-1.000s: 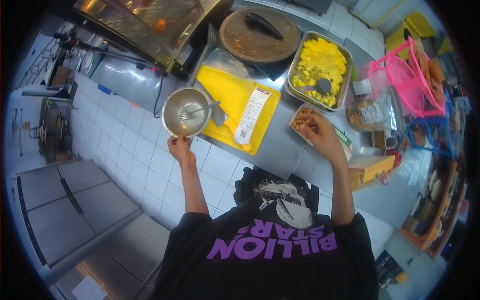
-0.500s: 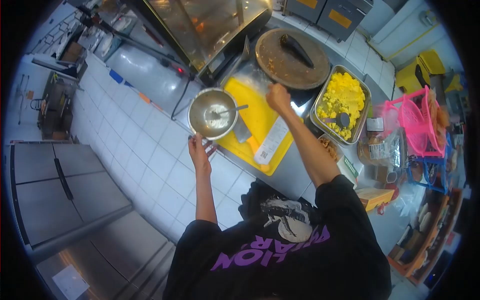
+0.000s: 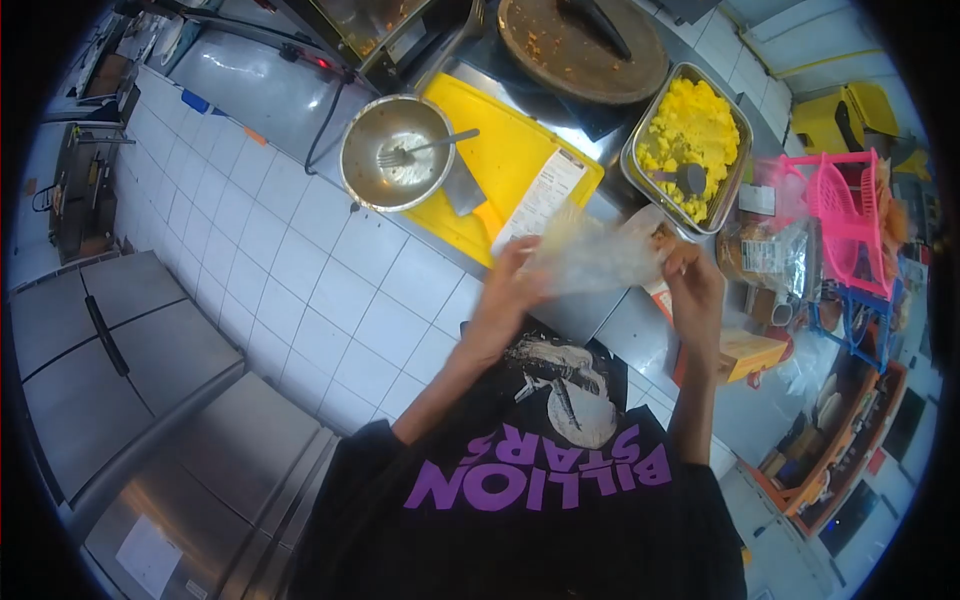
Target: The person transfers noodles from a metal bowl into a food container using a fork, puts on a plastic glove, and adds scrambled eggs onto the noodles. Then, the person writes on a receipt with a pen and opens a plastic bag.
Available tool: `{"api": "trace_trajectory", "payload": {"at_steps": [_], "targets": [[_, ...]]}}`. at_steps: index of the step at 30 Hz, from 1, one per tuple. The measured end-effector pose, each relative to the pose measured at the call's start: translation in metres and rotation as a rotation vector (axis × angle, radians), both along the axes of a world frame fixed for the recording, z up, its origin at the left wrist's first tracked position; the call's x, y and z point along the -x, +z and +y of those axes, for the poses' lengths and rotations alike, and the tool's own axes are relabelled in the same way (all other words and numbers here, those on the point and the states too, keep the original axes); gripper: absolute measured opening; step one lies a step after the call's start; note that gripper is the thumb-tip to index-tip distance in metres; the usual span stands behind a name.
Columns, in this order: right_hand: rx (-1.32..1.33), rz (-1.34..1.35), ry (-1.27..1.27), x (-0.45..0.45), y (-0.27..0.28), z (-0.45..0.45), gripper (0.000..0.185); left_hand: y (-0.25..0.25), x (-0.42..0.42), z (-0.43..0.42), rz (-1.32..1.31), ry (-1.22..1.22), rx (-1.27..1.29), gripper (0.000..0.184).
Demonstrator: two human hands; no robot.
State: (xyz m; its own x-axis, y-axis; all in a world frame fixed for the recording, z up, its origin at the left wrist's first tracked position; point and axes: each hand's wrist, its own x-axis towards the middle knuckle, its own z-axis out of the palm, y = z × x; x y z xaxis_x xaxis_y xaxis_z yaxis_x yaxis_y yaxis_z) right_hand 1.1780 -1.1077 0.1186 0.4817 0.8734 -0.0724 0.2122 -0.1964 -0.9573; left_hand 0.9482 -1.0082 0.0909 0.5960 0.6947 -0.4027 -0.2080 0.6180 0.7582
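Far left of the counter, at its front edge: steel bowl with fork inside, against the left end of the yellow board. Change: the left hand, on the bowl's rim half a second ago, has let go of it; no hand touches it now.

Board: knife and printed slip lie on it.

Left hand, past the board's front edge: appears to grip the left side of a clear plastic bag; blur hides the exact finger closure. The bag, previously on the board, now spans both hands above the counter's front edge. Implication: handling it appears to occupy both hands, with the bowl set aside.

Right hand: fingers pinched at the bag's right end, before the food tray's near corner.
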Motion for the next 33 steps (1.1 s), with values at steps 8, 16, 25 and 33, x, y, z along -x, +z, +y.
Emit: {"api": "trace_trajectory", "payload": {"at_steps": [8,16,25,33], "targets": [[0.188,-0.276,-0.049,0.022,0.011,-0.065,0.010,0.002,-0.026,-0.043,0.291,-0.096,-0.518,0.036],[0.112,-0.483,0.103,0.073,0.061,-0.045,0.017,0.030,-0.027,-0.054,0.216,-0.320,-0.912,0.028],[0.231,0.184,-0.174,0.090,0.010,-0.058,0.012,0.018,-0.026,-0.065,0.219,-0.198,-0.669,0.024],[0.127,0.721,-0.237,0.093,-0.001,-0.054,0.052,0.026,-0.029,-0.066,0.105,-0.269,-1.064,0.017]]}}
